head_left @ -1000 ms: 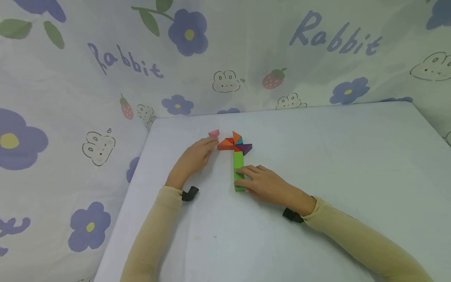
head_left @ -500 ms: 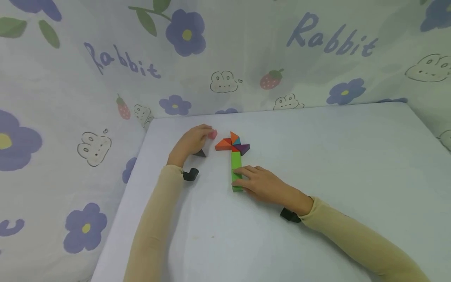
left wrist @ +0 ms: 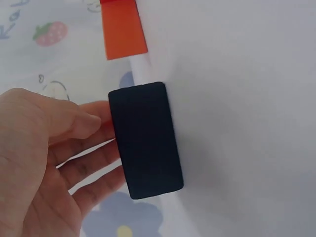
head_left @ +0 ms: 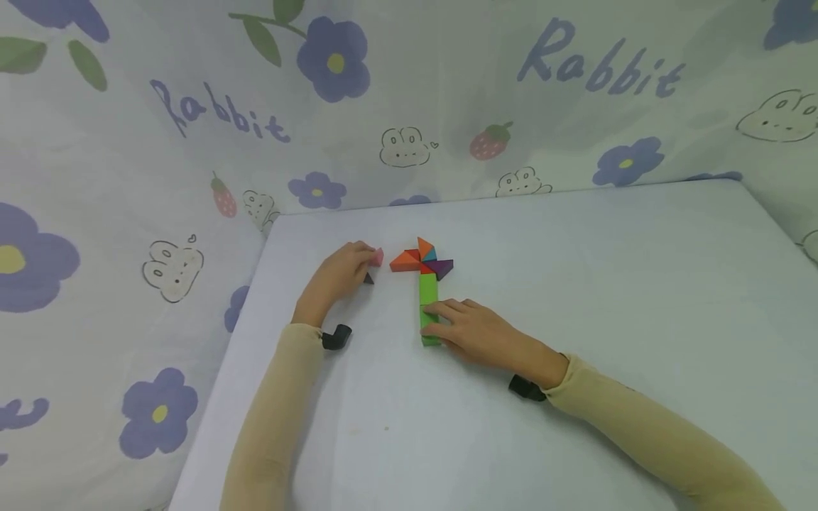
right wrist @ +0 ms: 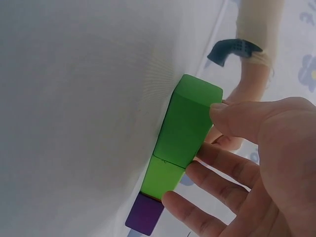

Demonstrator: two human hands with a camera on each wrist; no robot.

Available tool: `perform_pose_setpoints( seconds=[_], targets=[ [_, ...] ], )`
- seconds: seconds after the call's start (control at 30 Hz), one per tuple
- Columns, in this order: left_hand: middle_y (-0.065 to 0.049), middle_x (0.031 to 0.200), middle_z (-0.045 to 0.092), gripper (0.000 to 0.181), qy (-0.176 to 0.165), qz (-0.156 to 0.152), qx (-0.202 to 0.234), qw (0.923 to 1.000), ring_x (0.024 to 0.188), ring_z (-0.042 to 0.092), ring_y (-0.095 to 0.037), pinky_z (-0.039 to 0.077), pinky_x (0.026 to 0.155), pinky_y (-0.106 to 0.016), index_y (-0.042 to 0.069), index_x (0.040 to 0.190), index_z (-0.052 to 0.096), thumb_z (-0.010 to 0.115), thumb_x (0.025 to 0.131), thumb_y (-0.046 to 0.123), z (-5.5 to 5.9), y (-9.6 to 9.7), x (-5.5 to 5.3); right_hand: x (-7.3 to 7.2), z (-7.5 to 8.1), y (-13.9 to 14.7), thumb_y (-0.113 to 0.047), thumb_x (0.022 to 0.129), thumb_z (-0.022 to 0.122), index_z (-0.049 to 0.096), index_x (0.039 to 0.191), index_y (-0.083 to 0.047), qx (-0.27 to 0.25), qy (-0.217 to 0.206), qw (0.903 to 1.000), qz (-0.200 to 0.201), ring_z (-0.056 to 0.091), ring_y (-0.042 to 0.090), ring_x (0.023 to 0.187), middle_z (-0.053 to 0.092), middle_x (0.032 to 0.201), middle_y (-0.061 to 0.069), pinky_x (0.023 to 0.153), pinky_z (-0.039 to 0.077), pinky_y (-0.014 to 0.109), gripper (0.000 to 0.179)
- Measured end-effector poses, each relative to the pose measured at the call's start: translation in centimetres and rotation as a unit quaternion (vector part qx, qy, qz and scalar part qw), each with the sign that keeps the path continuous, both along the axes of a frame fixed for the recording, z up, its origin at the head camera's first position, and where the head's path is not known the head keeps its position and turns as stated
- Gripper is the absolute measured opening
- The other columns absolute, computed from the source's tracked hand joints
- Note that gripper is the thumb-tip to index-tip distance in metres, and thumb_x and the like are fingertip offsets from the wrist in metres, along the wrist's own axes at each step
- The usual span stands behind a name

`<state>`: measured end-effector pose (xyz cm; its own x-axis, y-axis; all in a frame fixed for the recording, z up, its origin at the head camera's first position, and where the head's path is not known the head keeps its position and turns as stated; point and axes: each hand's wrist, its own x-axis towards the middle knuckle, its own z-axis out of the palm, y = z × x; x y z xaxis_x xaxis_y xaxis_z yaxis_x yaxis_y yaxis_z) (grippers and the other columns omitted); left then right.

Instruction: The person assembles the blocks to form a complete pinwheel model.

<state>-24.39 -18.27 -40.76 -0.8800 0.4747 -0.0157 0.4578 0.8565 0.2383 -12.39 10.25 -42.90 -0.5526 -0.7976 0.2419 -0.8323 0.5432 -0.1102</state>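
My left hand [head_left: 341, 273] pinches a pink block [head_left: 378, 257] at its fingertips; in the left wrist view the pink block is largely hidden. Just below those fingers a black triangular block [left wrist: 145, 140] stands on the table, mostly covered by the hand in the head view. My right hand [head_left: 482, 333] rests its thumb and fairly straight fingers on the green blocks [right wrist: 185, 126], laid end to end in a column. Above the column, orange [head_left: 405, 262], red, blue [head_left: 430, 253] and purple [head_left: 442, 267] blocks lie together like a pinwheel.
A white-covered table [head_left: 575, 284] lies under everything. Behind it and to the left hangs a cloth [head_left: 409, 71] printed with flowers, rabbits and strawberries. Dark wrist cameras [head_left: 336, 337] stick out beneath both sleeves.
The left hand reached up to the pink block, then drew it slightly down and left. The black block came into view beneath that hand. The right hand stayed on the green blocks.
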Motion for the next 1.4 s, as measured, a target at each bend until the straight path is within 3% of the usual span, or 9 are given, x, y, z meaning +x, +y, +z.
perform_pose_setpoints(
  seconds=[0.13,0.4,0.7,0.87,1.0,1.1,1.4],
  targets=[
    [-0.01,0.125,0.063,0.029,0.013,-0.001,0.01,0.9999,0.118,0.056,-0.028,0.045,0.106,-0.044,0.002,0.122,0.066,0.05,0.099,0.007,-0.2,0.0,0.8,0.0,0.0,-0.1,-0.017,0.089,0.072,0.066,0.121,-0.026,-0.002,0.003,1.0,0.002,0.056,0.025,0.122,0.055,0.136,0.005,0.095,0.053,0.04,0.034],
    [-0.009,0.115,0.066,0.027,0.027,-0.026,-0.011,0.9992,0.109,0.058,-0.026,0.049,0.101,-0.042,0.006,0.12,0.07,0.056,0.097,0.01,0.3,0.4,2.8,0.0,0.1,-0.1,-0.016,0.09,0.071,0.065,0.122,-0.026,0.001,-0.006,1.0,0.0,0.056,0.026,0.123,0.054,0.138,0.005,0.094,0.053,0.04,0.034],
    [-0.01,0.109,0.069,0.029,0.041,-0.054,-0.02,0.9975,0.108,0.061,-0.027,0.051,0.099,-0.041,0.008,0.117,0.072,0.059,0.092,0.001,0.4,0.5,3.9,-0.1,0.0,-0.1,-0.015,0.091,0.07,0.065,0.124,-0.027,0.009,-0.017,0.9998,-0.003,0.055,0.026,0.125,0.054,0.139,0.005,0.096,0.053,0.041,0.035],
    [-0.008,0.12,0.067,0.03,0.056,-0.067,-0.011,0.9961,0.117,0.058,-0.028,0.048,0.104,-0.042,0.01,0.119,0.071,0.061,0.093,0.001,0.3,0.4,4.3,-0.1,0.0,-0.1,-0.015,0.09,0.07,0.065,0.123,-0.027,0.005,-0.013,0.9999,-0.002,0.055,0.026,0.124,0.054,0.139,0.004,0.095,0.053,0.041,0.036],
    [-0.005,0.135,0.062,0.032,0.047,-0.081,0.005,0.9955,0.13,0.053,-0.026,0.041,0.111,-0.045,0.01,0.122,0.07,0.058,0.094,-0.001,0.4,0.2,4.7,0.0,0.0,-0.1,-0.015,0.09,0.071,0.065,0.122,-0.026,-0.003,-0.009,0.9999,0.003,0.056,0.027,0.123,0.054,0.138,0.005,0.094,0.053,0.041,0.035],
    [-0.005,0.135,0.062,0.035,0.041,-0.087,0.006,0.9954,0.131,0.053,-0.026,0.04,0.112,-0.045,0.01,0.122,0.069,0.057,0.093,-0.004,0.4,0.2,5.0,0.0,0.0,-0.1,-0.015,0.089,0.071,0.066,0.122,-0.026,-0.008,-0.004,0.9999,0.006,0.057,0.027,0.122,0.055,0.137,0.005,0.093,0.054,0.041,0.035],
    [-0.005,0.106,0.066,0.031,0.083,-0.087,-0.016,0.9926,0.098,0.059,-0.023,0.054,0.091,-0.035,0.01,0.122,0.07,0.062,0.092,0.003,0.3,1.1,5.7,0.0,-0.1,0.1,-0.016,0.09,0.07,0.065,0.122,-0.027,-0.002,-0.007,1.0,0.002,0.057,0.025,0.122,0.055,0.138,0.004,0.093,0.054,0.04,0.034]
  ],
)
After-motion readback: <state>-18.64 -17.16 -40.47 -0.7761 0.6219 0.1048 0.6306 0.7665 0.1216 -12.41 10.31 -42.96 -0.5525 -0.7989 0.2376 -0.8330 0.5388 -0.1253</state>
